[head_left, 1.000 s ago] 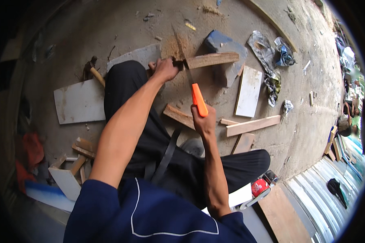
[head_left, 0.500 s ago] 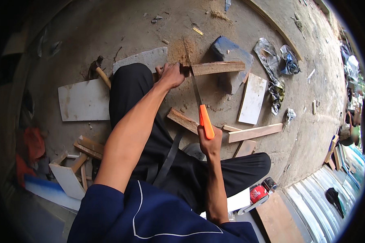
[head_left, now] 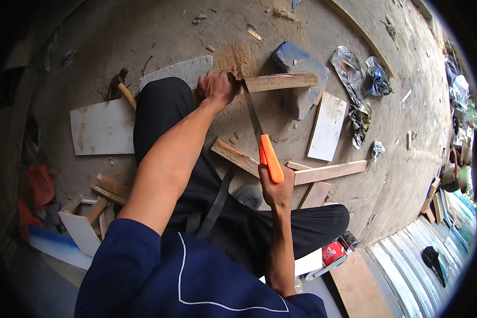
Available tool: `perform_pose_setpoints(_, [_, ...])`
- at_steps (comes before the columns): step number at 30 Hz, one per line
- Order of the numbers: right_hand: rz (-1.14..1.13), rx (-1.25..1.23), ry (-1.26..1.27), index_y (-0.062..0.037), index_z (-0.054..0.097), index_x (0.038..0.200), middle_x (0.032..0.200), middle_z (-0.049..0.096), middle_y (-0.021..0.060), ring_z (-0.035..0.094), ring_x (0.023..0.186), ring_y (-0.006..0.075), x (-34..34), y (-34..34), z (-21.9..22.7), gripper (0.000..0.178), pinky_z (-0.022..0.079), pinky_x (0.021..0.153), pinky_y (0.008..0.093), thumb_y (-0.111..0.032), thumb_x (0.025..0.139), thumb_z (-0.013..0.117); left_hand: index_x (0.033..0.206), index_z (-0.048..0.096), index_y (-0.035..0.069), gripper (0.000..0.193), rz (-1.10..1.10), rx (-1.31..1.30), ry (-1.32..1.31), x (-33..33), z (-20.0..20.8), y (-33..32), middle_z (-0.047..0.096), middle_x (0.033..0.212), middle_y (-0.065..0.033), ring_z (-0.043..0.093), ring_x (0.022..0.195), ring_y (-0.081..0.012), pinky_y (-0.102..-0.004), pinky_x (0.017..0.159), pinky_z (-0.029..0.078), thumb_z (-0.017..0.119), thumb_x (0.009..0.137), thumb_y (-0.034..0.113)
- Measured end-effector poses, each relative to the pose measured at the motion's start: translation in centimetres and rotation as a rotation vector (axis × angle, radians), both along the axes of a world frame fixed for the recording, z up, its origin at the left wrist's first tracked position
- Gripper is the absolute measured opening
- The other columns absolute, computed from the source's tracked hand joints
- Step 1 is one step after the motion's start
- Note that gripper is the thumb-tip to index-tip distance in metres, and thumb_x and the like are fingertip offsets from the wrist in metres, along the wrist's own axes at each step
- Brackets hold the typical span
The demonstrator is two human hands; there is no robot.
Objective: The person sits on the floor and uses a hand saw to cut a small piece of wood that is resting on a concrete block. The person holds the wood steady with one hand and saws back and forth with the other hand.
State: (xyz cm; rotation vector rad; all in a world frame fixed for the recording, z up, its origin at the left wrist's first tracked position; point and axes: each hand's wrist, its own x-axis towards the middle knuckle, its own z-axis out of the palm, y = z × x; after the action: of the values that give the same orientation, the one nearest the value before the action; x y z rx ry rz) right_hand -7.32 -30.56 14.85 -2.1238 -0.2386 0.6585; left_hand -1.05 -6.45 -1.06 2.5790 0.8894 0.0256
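My right hand is closed around the orange handle of a handsaw. Its narrow blade runs up and away to a piece of wood, crossing it just right of my left hand. That hand is closed on the wood's left end, knuckles up, and hides much of the part it grips. The wood's right part lies over a blue-and-grey block. Sawdust is spread on the ground beyond the cut.
A hammer lies by a white board at left. Wood offcuts and a white panel lie at right, near crumpled plastic. My bent legs frame the work. A red round item sits beside my right knee.
The whole view has shifted slightly. Relative to the wood, the saw has come a little toward me. Both hands keep their grips.
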Motion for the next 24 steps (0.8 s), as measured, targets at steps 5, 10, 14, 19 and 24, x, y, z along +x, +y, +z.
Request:
perform_pose_setpoints(5, [0.053, -0.003, -0.003, 0.0012, 0.060, 0.075, 0.056, 0.051, 0.0174, 0.051, 0.047, 0.0256, -1.0, -1.6, 1.4, 0.013, 0.041, 0.050, 0.0325, -0.011, 0.076, 0.063, 0.078, 0.068, 0.006, 0.031, 0.062, -0.076, 0.060, 0.2, 0.9, 0.3, 0.066, 0.090, -0.0157, 0.054, 0.099, -0.0300, -0.0433, 0.088, 0.032, 0.049, 0.083, 0.030])
perform_pose_setpoints(10, [0.016, -0.016, 0.052, 0.0002, 0.062, 0.075, 0.054, 0.052, 0.0141, 0.053, 0.046, 0.0208, -0.4, -1.3, 3.5, 0.010, 0.043, 0.050, 0.0301, -0.009, 0.076, 0.062, 0.080, 0.068, 0.003, 0.035, 0.047, 0.007, 0.034, 0.6, 0.4, 0.5, 0.065, 0.087, -0.0188, 0.054, 0.097, -0.0326, -0.0442, 0.088, 0.034, 0.046, 0.085, 0.030])
perform_pose_setpoints(14, [-0.019, -0.064, 0.110, 0.0004, 0.062, 0.075, 0.054, 0.053, 0.0137, 0.055, 0.047, 0.0210, 0.3, -1.6, 4.6, 0.010, 0.043, 0.051, 0.0297, -0.010, 0.076, 0.062, 0.079, 0.067, -0.001, 0.038, 0.053, -0.015, -0.019, 0.0, 1.5, 0.2, 0.063, 0.082, -0.0232, 0.057, 0.090, -0.0378, -0.0464, 0.083, 0.039, 0.045, 0.085, 0.030])
perform_pose_setpoints(19, [0.040, -0.020, 0.090, -0.0004, 0.062, 0.076, 0.057, 0.053, 0.0159, 0.056, 0.050, 0.0275, -1.2, -2.2, 4.8, 0.009, 0.044, 0.052, 0.0319, -0.010, 0.076, 0.063, 0.080, 0.067, 0.001, 0.036, 0.051, 0.013, 0.017, 0.2, 0.0, 0.8, 0.064, 0.084, -0.0190, 0.056, 0.094, -0.0331, -0.0453, 0.085, 0.036, 0.046, 0.085, 0.030])
perform_pose_setpoints(24, [0.178, -0.033, -0.086, 0.0000, 0.060, 0.077, 0.065, 0.056, 0.0214, 0.057, 0.061, 0.0394, -1.0, -0.1, 1.9, 0.012, 0.045, 0.056, 0.0393, -0.011, 0.074, 0.065, 0.078, 0.067, 0.003, 0.035, 0.095, 0.005, -0.023, -0.4, -1.9, 0.5, 0.064, 0.083, -0.0186, 0.057, 0.091, -0.0331, -0.0449, 0.084, 0.037, 0.046, 0.085, 0.030])
